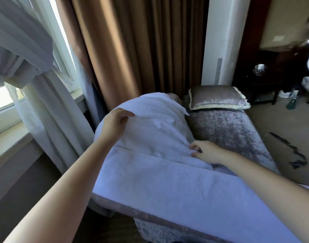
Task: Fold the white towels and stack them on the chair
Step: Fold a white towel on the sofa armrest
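A white towel (pixel 155 137) lies on mottled grey-purple velvet chair (pixel 229 134); cushion (pixel 216 98) cream-trimmed, curtain (pixel 132 46) plain brown.

Grey velvet chaise (pixel 234 137) here: a white towel (pixel 159 181) spread over its near-left end, a matching cushion (pixel 216 98) at the far end.

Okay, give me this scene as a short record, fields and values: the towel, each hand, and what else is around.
towel: white towel spread over the chair, far part bunched up
left hand: grips the towel's far left edge
right hand: pinches the towel's right edge
cushion: grey cushion lies at the chair's far end
backdrop: brown curtain hangs behind the chair
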Motion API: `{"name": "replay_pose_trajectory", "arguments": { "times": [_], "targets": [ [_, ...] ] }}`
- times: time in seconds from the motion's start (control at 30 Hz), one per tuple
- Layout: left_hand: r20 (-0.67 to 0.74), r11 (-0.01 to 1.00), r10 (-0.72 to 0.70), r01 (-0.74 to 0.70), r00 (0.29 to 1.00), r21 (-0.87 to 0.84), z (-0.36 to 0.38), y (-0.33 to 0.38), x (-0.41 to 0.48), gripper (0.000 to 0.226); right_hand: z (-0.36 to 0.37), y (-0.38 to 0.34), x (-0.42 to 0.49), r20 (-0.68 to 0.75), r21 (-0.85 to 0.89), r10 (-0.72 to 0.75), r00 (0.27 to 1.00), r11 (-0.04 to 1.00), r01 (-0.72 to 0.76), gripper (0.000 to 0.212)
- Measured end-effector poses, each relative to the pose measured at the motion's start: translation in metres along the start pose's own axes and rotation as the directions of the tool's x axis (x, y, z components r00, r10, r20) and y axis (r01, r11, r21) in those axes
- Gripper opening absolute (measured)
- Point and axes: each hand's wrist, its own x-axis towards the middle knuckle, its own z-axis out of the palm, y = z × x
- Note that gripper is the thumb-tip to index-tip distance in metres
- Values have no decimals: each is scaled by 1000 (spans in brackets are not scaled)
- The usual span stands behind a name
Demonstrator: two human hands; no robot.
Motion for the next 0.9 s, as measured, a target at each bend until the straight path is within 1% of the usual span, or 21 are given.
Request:
{"name": "replay_pose_trajectory", "arguments": {
  "times": [0.07,0.13,0.2,0.27,0.37,0.4,0.47,0.57,0.63,0.77,0.83,0.9],
  "targets": [
    [-53,996,24,-28,998,-89,-8,-4,1,35,-3,-1,3,-31,-5,-39,999,999,39,10],
    [-92,995,12,-22,996,-102,-14,-10,4,35,-7,-5,7,-134,-22,-101,986,995,99,21],
    [-111,997,-5,-3,994,-76,-15,-16,7,35,-18,-11,13,-269,-34,-139,953,990,135,18],
    [-101,997,-59,53,993,-60,-12,-22,8,35,-27,-19,16,-329,-12,-137,934,990,141,17],
    [-73,995,-89,85,993,-55,-1,-25,6,34,-28,-20,19,-293,-14,-79,953,997,78,21],
    [-72,994,-95,90,993,-69,1,-24,6,34,-27,-17,18,-285,-10,-67,956,998,67,22],
    [-74,981,-151,140,986,-132,1,-24,6,35,-28,-11,16,-274,-24,-57,960,998,53,20],
    [-50,950,-246,231,968,-208,-5,-24,9,31,-34,-5,8,-321,-36,-62,945,998,53,16],
    [-37,948,-251,238,967,-212,-10,-25,11,25,-39,-8,0,-368,-26,-91,926,996,87,14],
    [6,965,-236,235,972,-112,-19,-21,10,15,-44,-19,-12,-399,-60,-153,904,988,141,14],
    [-23,953,-260,253,965,-168,-26,-17,6,14,-43,-25,-21,-417,-91,-222,881,975,203,17],
    [-41,923,-287,264,957,-279,-37,-13,0,24,-41,-33,-34,-468,-121,-286,836,958,260,18]
  ]
}}
